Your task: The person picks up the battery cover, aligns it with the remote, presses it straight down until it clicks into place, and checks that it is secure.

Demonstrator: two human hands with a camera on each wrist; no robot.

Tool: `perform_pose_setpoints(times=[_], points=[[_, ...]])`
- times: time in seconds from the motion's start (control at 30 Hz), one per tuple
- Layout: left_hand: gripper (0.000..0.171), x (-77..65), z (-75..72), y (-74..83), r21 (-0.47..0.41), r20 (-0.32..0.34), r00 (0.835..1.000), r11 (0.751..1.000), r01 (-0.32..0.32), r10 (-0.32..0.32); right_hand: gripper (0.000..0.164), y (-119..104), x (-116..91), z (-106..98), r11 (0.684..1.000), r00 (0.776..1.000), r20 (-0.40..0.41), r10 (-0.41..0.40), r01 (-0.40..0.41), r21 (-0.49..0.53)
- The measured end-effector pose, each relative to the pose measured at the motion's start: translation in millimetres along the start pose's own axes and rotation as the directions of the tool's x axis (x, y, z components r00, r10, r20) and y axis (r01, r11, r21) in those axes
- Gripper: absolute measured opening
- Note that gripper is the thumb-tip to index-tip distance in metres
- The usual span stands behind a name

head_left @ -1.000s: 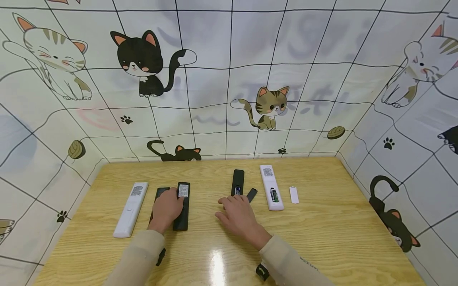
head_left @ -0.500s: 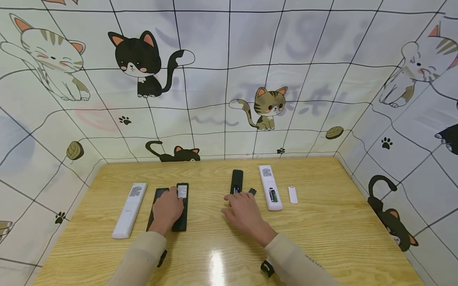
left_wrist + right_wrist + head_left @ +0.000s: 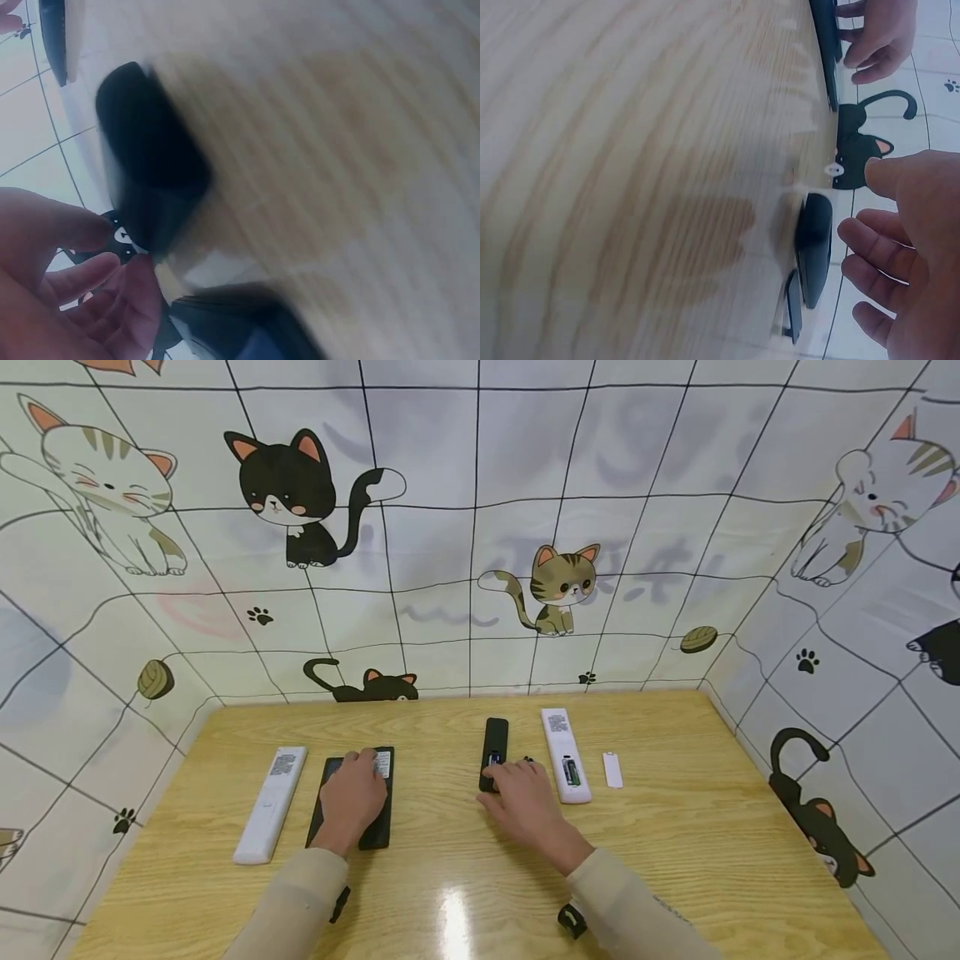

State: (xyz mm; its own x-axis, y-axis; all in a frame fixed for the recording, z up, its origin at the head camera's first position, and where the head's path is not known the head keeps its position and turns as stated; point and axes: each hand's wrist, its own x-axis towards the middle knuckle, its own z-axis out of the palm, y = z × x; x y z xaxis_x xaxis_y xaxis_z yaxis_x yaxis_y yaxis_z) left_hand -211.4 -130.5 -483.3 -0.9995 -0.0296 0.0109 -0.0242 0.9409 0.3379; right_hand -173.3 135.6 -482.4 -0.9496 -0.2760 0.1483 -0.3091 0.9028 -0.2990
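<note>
My left hand (image 3: pixel 352 797) is over two black remotes lying side by side on the table, the left one (image 3: pixel 321 785) largely hidden by it. Its loosely bent fingers (image 3: pixel 135 292) are close to the right one (image 3: pixel 378 822), also seen as a black remote (image 3: pixel 150 157) in the left wrist view; contact is unclear. Between my right hand (image 3: pixel 525 802) and the wall lies a smaller black remote (image 3: pixel 495 739) with its battery compartment uncovered. Its small black cover (image 3: pixel 793 307) lies beside it, mostly hidden in the head view. My right fingers (image 3: pixel 877 277) are spread, holding nothing.
A white remote (image 3: pixel 270 810) lies at the left. On the right, another white remote (image 3: pixel 564 752) shows batteries in its uncovered compartment, with a white battery cover (image 3: pixel 612 770) beside it. Cat-patterned cloth walls (image 3: pixel 442 543) enclose the table's back and sides.
My right hand has shifted right, uncovering more of the small black remote and covering more of its battery cover. My left hand stays over the two black remotes, with only slight finger movement.
</note>
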Motion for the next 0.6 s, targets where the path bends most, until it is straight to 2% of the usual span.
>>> perform_pose_setpoints(times=[0.17,0.37,0.6], points=[[0.033,3.6,-0.4,9.8,-0.028,-0.052,0.998,0.999,-0.044,0.042,0.037,11.6,-2.5,-4.9,1.0,1.0,-0.02,0.017,-0.018,-0.019],[0.028,6.3,8.0,23.4,-0.076,-0.081,0.993,0.992,-0.097,0.09,0.036,24.6,-6.5,-7.6,0.998,0.999,-0.019,0.051,-0.052,-0.025],[0.026,8.4,17.6,44.2,-0.129,-0.053,0.991,0.984,-0.127,0.121,0.038,37.2,-10.3,-13.0,0.994,0.997,-0.023,0.075,-0.077,-0.082]])
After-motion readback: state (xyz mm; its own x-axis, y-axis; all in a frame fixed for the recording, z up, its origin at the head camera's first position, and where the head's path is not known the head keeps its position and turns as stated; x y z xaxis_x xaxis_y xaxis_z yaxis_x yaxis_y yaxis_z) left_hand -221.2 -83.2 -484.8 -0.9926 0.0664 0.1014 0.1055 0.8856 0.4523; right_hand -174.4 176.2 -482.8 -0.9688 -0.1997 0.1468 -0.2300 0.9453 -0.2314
